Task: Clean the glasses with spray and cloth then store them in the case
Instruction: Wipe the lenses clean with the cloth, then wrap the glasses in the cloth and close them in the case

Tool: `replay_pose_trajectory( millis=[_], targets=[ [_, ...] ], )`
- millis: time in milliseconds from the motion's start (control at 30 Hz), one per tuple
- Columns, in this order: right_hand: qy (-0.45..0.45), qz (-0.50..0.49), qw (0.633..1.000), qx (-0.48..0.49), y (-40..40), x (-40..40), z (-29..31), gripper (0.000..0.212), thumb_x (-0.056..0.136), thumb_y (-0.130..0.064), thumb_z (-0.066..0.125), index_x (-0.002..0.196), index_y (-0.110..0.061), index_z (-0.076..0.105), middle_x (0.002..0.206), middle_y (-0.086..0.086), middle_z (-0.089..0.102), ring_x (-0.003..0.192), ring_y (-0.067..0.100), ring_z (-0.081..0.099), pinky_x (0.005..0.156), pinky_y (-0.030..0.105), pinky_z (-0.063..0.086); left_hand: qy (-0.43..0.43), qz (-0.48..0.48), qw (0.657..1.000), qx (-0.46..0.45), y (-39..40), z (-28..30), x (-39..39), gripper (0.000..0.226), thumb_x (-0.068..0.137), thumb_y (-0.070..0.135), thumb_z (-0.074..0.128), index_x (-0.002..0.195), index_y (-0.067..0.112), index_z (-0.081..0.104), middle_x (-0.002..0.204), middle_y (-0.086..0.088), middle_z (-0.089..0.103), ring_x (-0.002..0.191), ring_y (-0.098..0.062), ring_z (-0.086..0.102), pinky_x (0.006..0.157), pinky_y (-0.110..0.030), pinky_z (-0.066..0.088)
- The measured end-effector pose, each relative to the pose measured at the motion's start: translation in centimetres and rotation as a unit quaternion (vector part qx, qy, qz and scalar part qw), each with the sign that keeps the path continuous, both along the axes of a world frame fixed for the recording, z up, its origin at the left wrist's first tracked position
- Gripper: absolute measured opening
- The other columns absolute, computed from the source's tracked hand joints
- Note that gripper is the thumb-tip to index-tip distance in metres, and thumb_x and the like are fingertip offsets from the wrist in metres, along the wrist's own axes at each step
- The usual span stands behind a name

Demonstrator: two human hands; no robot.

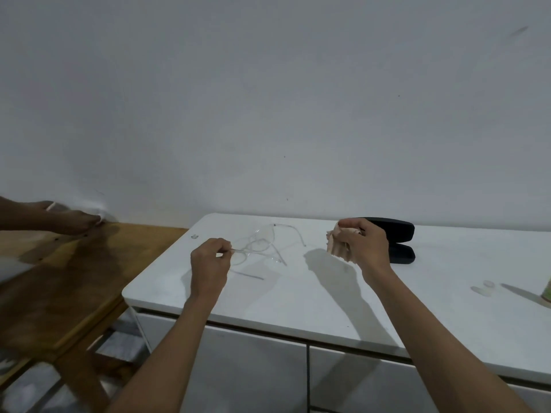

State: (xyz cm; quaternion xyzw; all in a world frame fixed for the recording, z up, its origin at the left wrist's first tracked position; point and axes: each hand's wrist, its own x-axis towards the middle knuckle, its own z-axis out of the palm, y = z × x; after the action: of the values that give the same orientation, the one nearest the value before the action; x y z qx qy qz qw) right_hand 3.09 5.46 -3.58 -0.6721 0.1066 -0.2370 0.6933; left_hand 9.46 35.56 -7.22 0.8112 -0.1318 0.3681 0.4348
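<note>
Clear-framed glasses (258, 242) hang just above the white cabinet top (298, 299), temples unfolded. My left hand (208, 263) pinches them at their near left edge. My right hand (365, 244) is closed on a crumpled pale pink cloth (337, 247), held a little to the right of the glasses and apart from them. Behind that hand lies a black glasses case (399, 242), hinged open, partly hidden by my fingers. At the right edge of the frame a sliver of a green-and-beige container (548, 290) shows; whether it is the spray I cannot tell.
A small clear cap (484, 287) lies on the cabinet top near the right edge. A wooden table (74, 272) adjoins the cabinet on the left, with another person's bare foot (64, 217) resting on it by the wall. A white wall rises behind.
</note>
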Motion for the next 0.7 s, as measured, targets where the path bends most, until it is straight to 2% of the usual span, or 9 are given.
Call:
replay_pose_trajectory(
  millis=[67, 233, 300, 400, 533, 600, 700],
  targets=[
    [-0.005, -0.006, 1.0, 0.006, -0.1, 0.2, -0.2, 0.026, 0.072, -0.015, 0.076, 0.094, -0.028, 0.074, 0.096, 0.009, 0.08, 0.094, 0.031, 0.077, 0.078, 0.05, 0.061, -0.001, -0.007, 1.0, 0.026, 0.3, -0.3, 0.0, 0.018, 0.074, -0.018, 0.075, 0.083, -0.002, 0.075, 0.085, -0.011, 0.075, 0.075, -0.025, 0.071, 0.074, -0.036, 0.059],
    [0.001, 0.0, 1.0, -0.009, 0.0, 0.4, -0.3, 0.036, 0.073, -0.016, 0.076, 0.103, -0.032, 0.068, 0.107, 0.008, 0.075, 0.099, 0.028, 0.075, 0.084, 0.044, 0.061, 0.009, -0.015, 0.997, 0.081, 1.0, -0.9, 0.0, 0.021, 0.077, -0.018, 0.071, 0.087, 0.0, 0.073, 0.091, -0.01, 0.074, 0.078, -0.026, 0.07, 0.073, -0.04, 0.061],
    [0.007, 0.006, 1.0, -0.011, 0.1, 0.5, -0.3, 0.027, 0.077, -0.013, 0.077, 0.102, -0.023, 0.072, 0.103, 0.008, 0.077, 0.096, 0.027, 0.075, 0.076, 0.039, 0.059, 0.014, -0.012, 0.995, 0.1, 1.1, -0.9, -0.1, 0.021, 0.079, -0.017, 0.071, 0.09, 0.001, 0.072, 0.092, -0.01, 0.074, 0.078, -0.026, 0.07, 0.073, -0.04, 0.061],
    [0.006, 0.007, 0.999, -0.033, 0.3, 0.4, -0.2, 0.007, 0.079, -0.016, 0.073, 0.084, -0.016, 0.077, 0.088, 0.01, 0.079, 0.077, 0.027, 0.072, 0.061, 0.032, 0.046, 0.019, -0.016, 0.993, 0.114, 1.2, -0.9, -0.4, 0.021, 0.08, -0.016, 0.07, 0.091, 0.002, 0.071, 0.093, -0.008, 0.074, 0.079, -0.025, 0.07, 0.075, -0.038, 0.06],
    [-0.001, 0.009, 0.999, -0.037, 0.4, 0.1, 0.2, 0.005, 0.084, -0.019, 0.076, 0.086, -0.016, 0.079, 0.086, 0.008, 0.08, 0.065, 0.021, 0.066, 0.056, 0.027, 0.043, 0.026, -0.019, 0.991, 0.13, 1.5, -0.9, -0.6, 0.021, 0.081, -0.013, 0.07, 0.096, 0.003, 0.072, 0.096, -0.009, 0.074, 0.083, -0.027, 0.071, 0.079, -0.031, 0.056],
    [-0.007, 0.006, 0.999, -0.039, 0.6, -0.3, 0.7, 0.004, 0.084, -0.019, 0.076, 0.085, -0.016, 0.079, 0.082, 0.008, 0.079, 0.064, 0.022, 0.065, 0.055, 0.027, 0.043, 0.024, -0.023, 0.989, 0.144, 1.7, -0.8, -0.9, 0.025, 0.081, -0.014, 0.07, 0.098, 0.004, 0.072, 0.098, -0.009, 0.074, 0.085, -0.027, 0.071, 0.081, -0.032, 0.057],
    [-0.02, 0.017, 0.999, -0.038, 0.8, -1.1, 1.5, 0.006, 0.087, -0.014, 0.072, 0.085, -0.011, 0.076, 0.07, 0.017, 0.074, 0.059, 0.028, 0.063, 0.053, 0.03, 0.042, 0.01, -0.029, 0.987, 0.156, 2.0, -0.6, -1.5, 0.036, 0.082, -0.014, 0.066, 0.111, 0.007, 0.07, 0.116, -0.009, 0.071, 0.102, -0.027, 0.069, 0.089, -0.037, 0.059]
  ],
)
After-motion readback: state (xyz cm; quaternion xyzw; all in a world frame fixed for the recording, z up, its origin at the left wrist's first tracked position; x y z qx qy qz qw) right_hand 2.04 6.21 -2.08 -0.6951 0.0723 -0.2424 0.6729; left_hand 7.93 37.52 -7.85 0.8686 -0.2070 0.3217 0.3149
